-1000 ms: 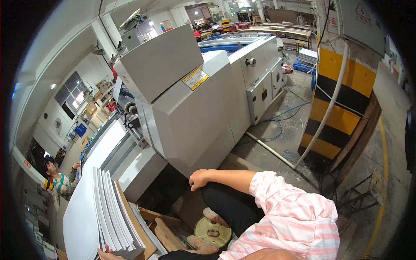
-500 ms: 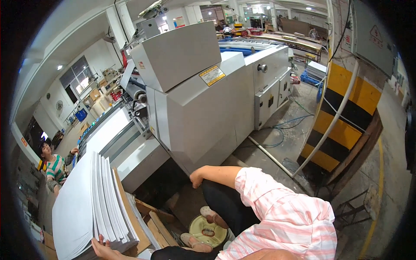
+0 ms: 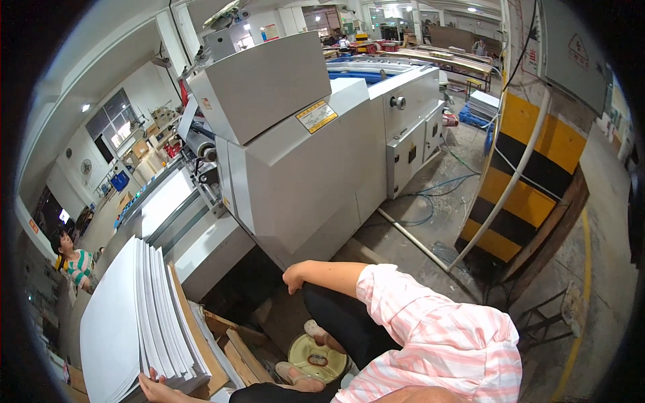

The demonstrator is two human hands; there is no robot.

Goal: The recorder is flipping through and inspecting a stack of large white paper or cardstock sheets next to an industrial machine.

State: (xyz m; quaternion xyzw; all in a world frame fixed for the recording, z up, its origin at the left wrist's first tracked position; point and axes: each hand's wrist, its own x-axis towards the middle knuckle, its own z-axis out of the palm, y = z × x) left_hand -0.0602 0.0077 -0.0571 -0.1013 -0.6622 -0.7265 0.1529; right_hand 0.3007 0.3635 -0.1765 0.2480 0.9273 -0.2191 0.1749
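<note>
A tall stack of large white paper sheets (image 3: pixel 111 316) stands tilted at the lower left, its edge fanned into several bundles. My left hand (image 3: pixel 160 389) is at the stack's near lower corner, fingers closed about the sheets' edge; part of its grip is hidden. Brown board (image 3: pixel 195 322) lies against the stack's right side. My right hand (image 3: pixel 293 278) rests at my bent knee in black trousers, its fingers curled down and partly out of sight, with nothing seen in it. My feet are on a round pale-yellow lid or stool top (image 3: pixel 322 359).
A big grey machine (image 3: pixel 302 181) fills the middle, with a paper-covered feed bed (image 3: pixel 164 201) at its left. Wooden planks (image 3: pixel 242 356) lie beside the stack. A person (image 3: pixel 77 265) stands beyond it. Right are a striped pillar (image 3: pixel 517 181), a bent pipe (image 3: pixel 507 195) and a stool (image 3: pixel 551 316).
The view has shifted slightly, so the machine sits farther left. The other person's raised arm has come down from the feed bed. My hands keep nearly the same places.
</note>
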